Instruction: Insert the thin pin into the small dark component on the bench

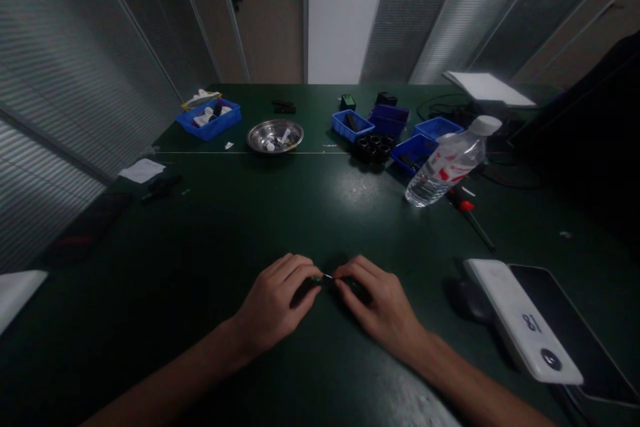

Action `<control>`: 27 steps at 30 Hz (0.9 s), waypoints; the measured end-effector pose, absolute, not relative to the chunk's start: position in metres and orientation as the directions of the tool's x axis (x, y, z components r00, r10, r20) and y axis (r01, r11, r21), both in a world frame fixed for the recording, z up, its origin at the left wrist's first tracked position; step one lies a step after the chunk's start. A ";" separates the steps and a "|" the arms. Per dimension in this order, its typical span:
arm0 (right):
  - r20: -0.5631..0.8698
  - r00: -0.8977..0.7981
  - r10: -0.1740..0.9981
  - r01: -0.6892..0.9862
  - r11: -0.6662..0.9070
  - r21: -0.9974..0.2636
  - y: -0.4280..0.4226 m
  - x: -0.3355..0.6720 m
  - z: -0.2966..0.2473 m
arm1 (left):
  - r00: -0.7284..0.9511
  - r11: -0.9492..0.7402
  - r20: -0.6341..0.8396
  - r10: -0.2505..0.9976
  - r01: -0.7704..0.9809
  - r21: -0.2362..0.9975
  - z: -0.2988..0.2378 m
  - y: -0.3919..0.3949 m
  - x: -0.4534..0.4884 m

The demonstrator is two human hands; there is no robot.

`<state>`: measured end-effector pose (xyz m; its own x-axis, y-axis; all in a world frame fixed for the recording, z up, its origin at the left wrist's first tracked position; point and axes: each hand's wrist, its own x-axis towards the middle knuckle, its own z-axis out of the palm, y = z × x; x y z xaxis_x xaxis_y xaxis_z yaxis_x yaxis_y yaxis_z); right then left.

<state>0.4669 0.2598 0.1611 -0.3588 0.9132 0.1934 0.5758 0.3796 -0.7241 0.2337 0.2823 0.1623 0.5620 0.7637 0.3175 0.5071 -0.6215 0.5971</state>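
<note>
A small-parts assembly bench is sitting inside an office. Glass partitions (75, 80) with blinds are closing in both sides, and a door (260, 13) is standing at the far end, giving the room its office look. A dark green table (250, 213) is carrying the workshop signs. Blue bins (209, 119) are holding small parts, and a steel bowl (275, 135) is holding more bits. Black rings (373, 147) are clustering beside the bins, and a red-handled screwdriver (470, 210) is lying by a bottle (447, 163). Cables (440, 107) are trailing at the far right. Near the front edge, the left hand (273, 303) and right hand (380, 303) are pinching a small part (325, 277) between their fingertips, showing handwork.
</note>
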 end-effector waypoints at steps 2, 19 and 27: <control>0.188 -0.360 0.914 0.580 0.378 -0.722 0.260 0.467 0.161 | 0.537 -0.569 0.267 0.800 0.537 0.623 0.164 0.285 0.233; 0.301 -0.346 0.889 0.632 0.458 -0.626 0.261 0.466 0.163 | 0.493 -0.454 0.178 0.852 0.525 0.720 0.164 0.294 0.230; 0.266 -0.387 0.883 0.636 0.464 -0.617 0.263 0.466 0.164 | 0.520 -0.483 0.178 0.836 0.541 0.688 0.164 0.294 0.230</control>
